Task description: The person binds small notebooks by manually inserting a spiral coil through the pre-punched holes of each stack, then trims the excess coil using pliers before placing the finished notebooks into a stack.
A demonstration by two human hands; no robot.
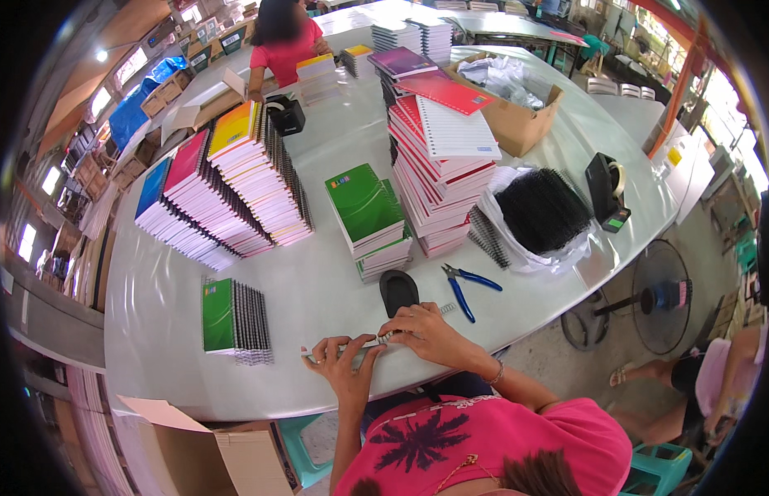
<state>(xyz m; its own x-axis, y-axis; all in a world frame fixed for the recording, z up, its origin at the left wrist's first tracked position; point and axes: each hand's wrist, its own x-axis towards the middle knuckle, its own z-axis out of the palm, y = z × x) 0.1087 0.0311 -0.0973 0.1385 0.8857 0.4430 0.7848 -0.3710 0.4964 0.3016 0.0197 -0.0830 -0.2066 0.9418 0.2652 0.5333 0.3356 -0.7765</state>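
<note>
Close to the table's near edge, my left hand [349, 364] is closed on a thin notebook [309, 354], seen almost edge-on and largely covered by my fingers. My right hand [434, 335] pinches a wire spiral coil [386, 337] at the notebook's edge; the loose end of a coil [447, 309] shows beyond my knuckles. A black oval dish [398, 291] lies just past my right hand. To its right rest cutting pliers [461, 302] with blue handles, jaws pointing away from me. Left of my hands stands a short stack of green spiral notebooks [235, 322].
Green notebooks [364, 211] and a tall red-edged stack [438, 190] stand mid-table, with tall spiral-bound stacks [227, 190] to their left. Black coils [543, 211] lie on white plastic beside a tape dispenser [606, 192]. A person [285, 45] sits opposite. An open carton [194, 455] is near-left.
</note>
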